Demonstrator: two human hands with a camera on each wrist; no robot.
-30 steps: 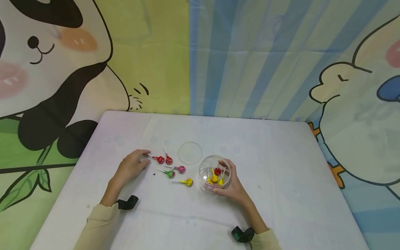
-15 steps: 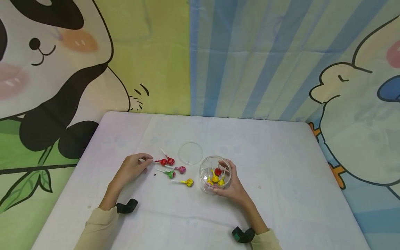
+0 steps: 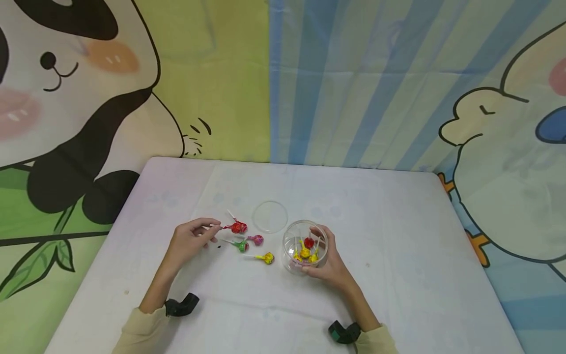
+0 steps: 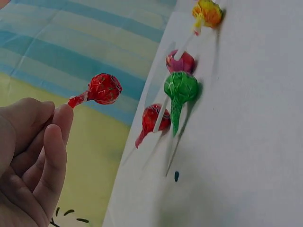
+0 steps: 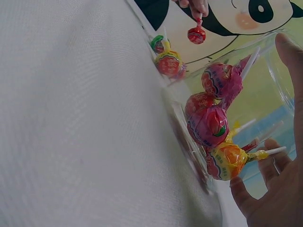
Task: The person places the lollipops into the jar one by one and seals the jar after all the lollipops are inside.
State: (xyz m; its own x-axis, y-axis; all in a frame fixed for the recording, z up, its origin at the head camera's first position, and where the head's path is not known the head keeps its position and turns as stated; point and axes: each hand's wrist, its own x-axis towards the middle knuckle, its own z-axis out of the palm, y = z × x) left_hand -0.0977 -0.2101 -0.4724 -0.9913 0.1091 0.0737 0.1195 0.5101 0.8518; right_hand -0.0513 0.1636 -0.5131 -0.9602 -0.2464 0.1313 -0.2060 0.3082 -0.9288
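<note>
My left hand (image 3: 192,241) pinches a red lollipop (image 4: 105,89) by its stick, and the left wrist view shows the candy raised off the table. On the tabletop lie another red lollipop (image 4: 155,118), a green one (image 4: 182,87), a pink one (image 3: 256,240) and a yellow one (image 3: 268,258). My right hand (image 3: 329,258) grips a clear round jar (image 3: 289,265) from its right side. Inside the jar are several lollipops, among them a pink one (image 5: 208,126) and a yellow one (image 5: 229,160).
A clear round lid (image 3: 270,217) lies flat behind the jar. The white table (image 3: 398,236) meets a cartoon-printed cloth backdrop (image 3: 353,83) at its far edge. A small dark speck (image 4: 176,176) is on the table near the green lollipop.
My left hand has taken hold of a red lollipop's stick and lifted it, its candy moving right toward the other red one. My right hand and the jar have stayed in place.
</note>
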